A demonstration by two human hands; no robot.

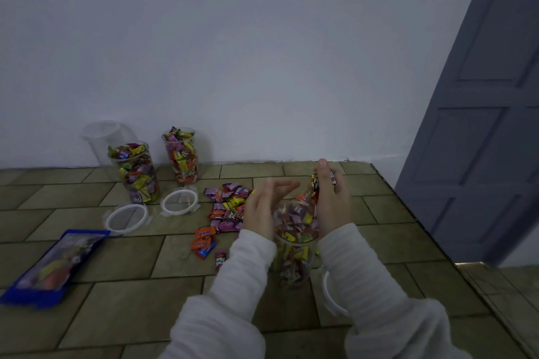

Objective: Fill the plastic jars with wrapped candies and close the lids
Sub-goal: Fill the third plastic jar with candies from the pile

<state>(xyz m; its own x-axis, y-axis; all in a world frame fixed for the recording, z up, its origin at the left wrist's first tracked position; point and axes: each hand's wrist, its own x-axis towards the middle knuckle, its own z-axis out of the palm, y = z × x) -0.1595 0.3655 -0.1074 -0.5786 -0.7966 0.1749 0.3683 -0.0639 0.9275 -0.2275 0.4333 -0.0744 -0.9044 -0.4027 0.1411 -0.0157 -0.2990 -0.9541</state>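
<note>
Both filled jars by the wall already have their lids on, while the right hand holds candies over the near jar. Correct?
Not quite. In the head view both filled jars are open; their lids lie on the floor. The right hand does hold candies over the near jar.

- Left hand (pixel 264 207), in a white ribbed sleeve (pixel 233 285), is raised with palm turned inward and fingers (pixel 284 185) straight and relaxed, holding nothing.
- Right hand (pixel 332 201), sleeved alike, stands upright opposite it, fingers curled round several wrapped candies (pixel 315 183).

Lid (pixel 331 297) mostly behind right sleeve (pixel 364 271); blue packet (pixel 52 265) blurred.
</note>
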